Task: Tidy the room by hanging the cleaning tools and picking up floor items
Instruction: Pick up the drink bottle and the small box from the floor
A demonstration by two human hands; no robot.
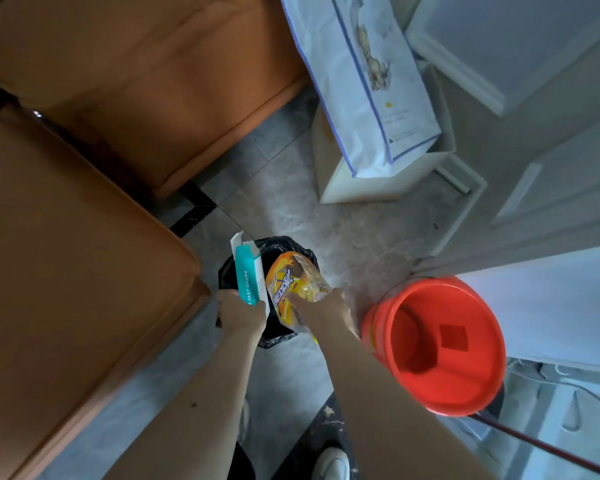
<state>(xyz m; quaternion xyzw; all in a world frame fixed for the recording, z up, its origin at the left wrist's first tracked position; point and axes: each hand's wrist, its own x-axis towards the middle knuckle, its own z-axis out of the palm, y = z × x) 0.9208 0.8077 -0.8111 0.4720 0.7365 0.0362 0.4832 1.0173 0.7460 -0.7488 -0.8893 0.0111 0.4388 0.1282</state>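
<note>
Two floor items are hovering over the black-lined bin (274, 247) — the pickup part of the task is looking close to its end for these pieces, though neither is lying inside the bin yet. A teal-and-white box (248, 271) is standing on end above the bin's left rim; a yellow snack wrapper (293, 285) is hanging above the bin's middle and right side, just beside the box.

The left hand (238, 311) is wrapping closed around the box's lower end, knuckles toward the camera. The right hand (324, 306) is pinching the wrapper's near edge, fingers (297, 301) closed on the film. Both forearms are reaching down and forward, converging on the bin.

Judgement: release over the opening is the step remaining here. The hanging of cleaning tools is appearing undone — a red bucket (437, 344) is sitting on the floor right of the bin, and a dark red handle (548, 448) is running along the floor beyond it, nearer the camera.

An orange sofa (84, 237) is flanking the bin's left.
</note>
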